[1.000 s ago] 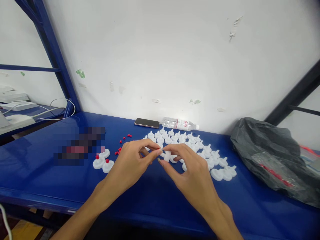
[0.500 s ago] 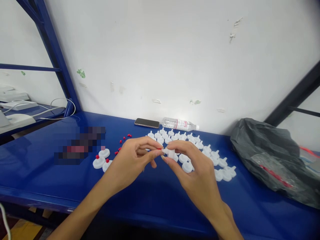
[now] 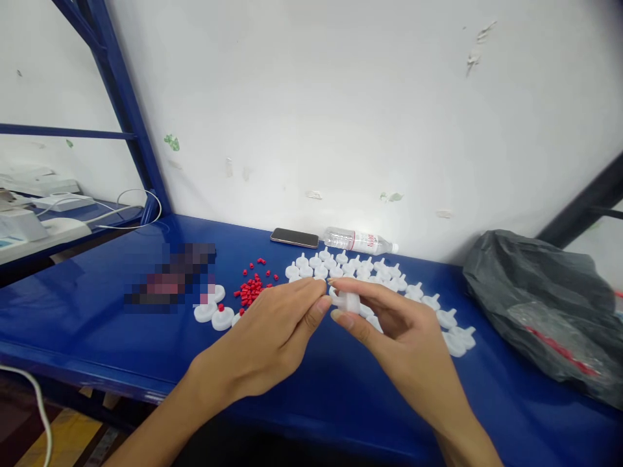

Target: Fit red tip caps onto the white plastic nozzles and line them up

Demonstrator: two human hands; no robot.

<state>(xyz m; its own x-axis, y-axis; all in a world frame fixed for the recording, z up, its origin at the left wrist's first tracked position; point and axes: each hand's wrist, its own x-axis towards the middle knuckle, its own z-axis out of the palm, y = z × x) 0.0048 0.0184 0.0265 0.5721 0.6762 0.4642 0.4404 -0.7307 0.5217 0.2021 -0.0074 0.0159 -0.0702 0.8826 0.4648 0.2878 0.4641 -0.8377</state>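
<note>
My right hand (image 3: 411,340) pinches a white spouted lid (image 3: 351,303) between thumb and fingers, its spout pointing left. At the spout's tip, my left hand (image 3: 272,334) is closed, back of the hand towards me. Its fingers hide the small red cap seen there a moment before. Behind the left hand lies a pile of small red caps (image 3: 250,289). Many white spouted lids (image 3: 335,267) stand spout-up beyond and beside the right hand. On the left, several white lids (image 3: 222,318) are grouped, some showing red caps on their spouts.
A phone (image 3: 294,238) and a clear plastic bottle (image 3: 360,241) lie along the wall at the back of the blue table (image 3: 302,415). A black plastic bag (image 3: 545,305) sits at the right. A pixelated patch (image 3: 170,275) covers something at the left.
The view has shifted left, so things sit further right. My left hand has rolled over, back towards me, uncovering the red pile and hiding the red cap at its fingertips.
</note>
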